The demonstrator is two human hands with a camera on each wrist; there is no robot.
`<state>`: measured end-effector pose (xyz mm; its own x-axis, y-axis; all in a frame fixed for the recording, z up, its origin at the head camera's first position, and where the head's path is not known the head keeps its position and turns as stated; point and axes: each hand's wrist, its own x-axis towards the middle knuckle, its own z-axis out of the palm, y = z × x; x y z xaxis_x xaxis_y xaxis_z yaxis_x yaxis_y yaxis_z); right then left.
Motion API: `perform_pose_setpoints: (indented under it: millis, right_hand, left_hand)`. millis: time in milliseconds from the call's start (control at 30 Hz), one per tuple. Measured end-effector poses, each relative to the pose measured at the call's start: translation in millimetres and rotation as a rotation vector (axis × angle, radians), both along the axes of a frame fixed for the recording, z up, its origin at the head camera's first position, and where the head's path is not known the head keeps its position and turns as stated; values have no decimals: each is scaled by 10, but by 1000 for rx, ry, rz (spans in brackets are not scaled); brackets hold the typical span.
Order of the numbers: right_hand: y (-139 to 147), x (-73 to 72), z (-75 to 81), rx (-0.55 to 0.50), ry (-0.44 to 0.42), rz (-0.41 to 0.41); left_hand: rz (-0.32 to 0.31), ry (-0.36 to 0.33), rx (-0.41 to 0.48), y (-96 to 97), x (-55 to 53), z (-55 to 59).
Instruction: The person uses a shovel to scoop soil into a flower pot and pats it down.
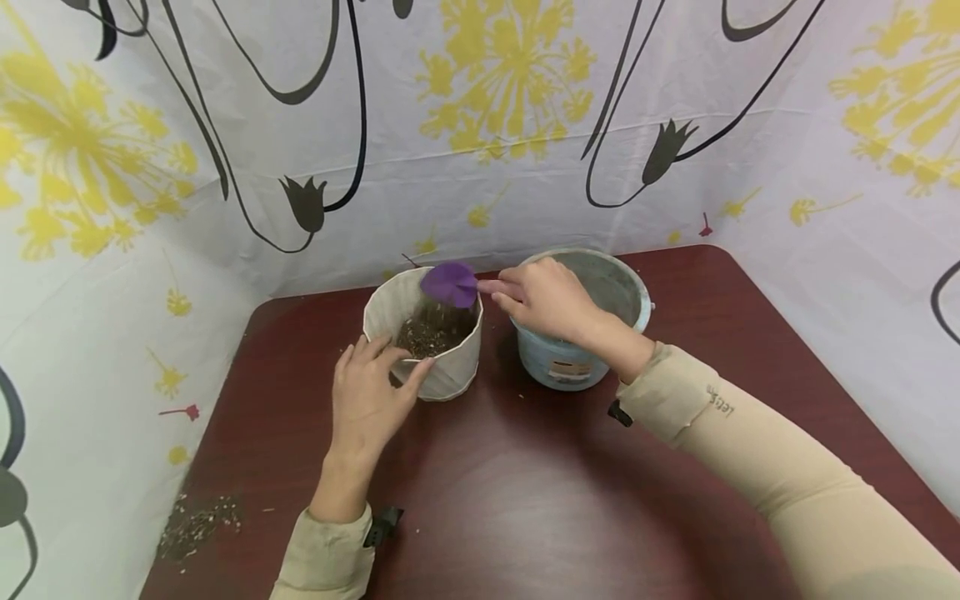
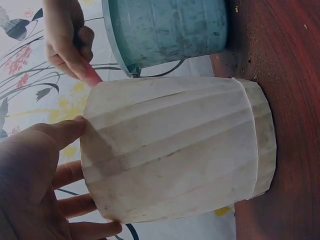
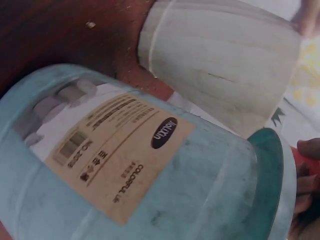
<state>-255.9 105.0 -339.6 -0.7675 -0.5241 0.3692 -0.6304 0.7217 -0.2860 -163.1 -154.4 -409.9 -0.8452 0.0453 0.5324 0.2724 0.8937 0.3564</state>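
A white pleated plant pot (image 1: pixel 454 375) stands upright on the table with dark potting soil (image 1: pixel 426 338) inside. My left hand (image 1: pixel 367 400) holds its near left rim, thumb and fingers spread along the edge; the left wrist view shows the fingertips right at the rim. My right hand (image 1: pixel 555 302) grips the pinkish handle of a small purple trowel (image 1: pixel 452 285). The blade is tipped over the pot's mouth, and loose soil blurs beneath it. In the right wrist view only part of the right hand (image 3: pixel 306 187) shows, beyond the bucket's rim.
A light blue bucket (image 1: pixel 534 350) with a paper label (image 3: pixel 120 150) stands right of the pot, beneath my right forearm. Spilled soil (image 1: pixel 197 525) lies at the table's left edge. Patterned white cloth (image 1: pixel 480 208) encloses the dark red table (image 1: pixel 510 500) on the back and sides.
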Motion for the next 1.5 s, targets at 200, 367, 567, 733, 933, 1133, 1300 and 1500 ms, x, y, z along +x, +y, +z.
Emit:
perform_pose_setpoints:
  millis: [200, 367, 567, 733, 933, 1133, 1300, 1500]
  right_hand:
    - [-4, 67, -59, 111, 213, 9]
    - [65, 81, -19, 54, 159, 6]
    - [201, 68, 51, -125, -30, -19]
    - [369, 60, 101, -267, -188, -72]
    - [587, 67, 134, -335, -319, -130]
    - [792, 61, 118, -365, -340, -198]
    - [982, 67, 158, -363, -358, -215]
    - [1212, 94, 300, -334, -364, -233]
  left_hand:
    - [-7, 12, -2, 22, -10, -2]
    - [-11, -1, -10, 42, -15, 4]
    - [-28, -17, -9, 100, -38, 13]
    - [-117, 25, 30, 199, -76, 35]
    - [-186, 40, 74, 340, -101, 53]
    - [-237, 26, 80, 473, -125, 36]
    - [-322, 20, 145, 577, -150, 16]
    - [-387, 3, 167, 705, -156, 21]
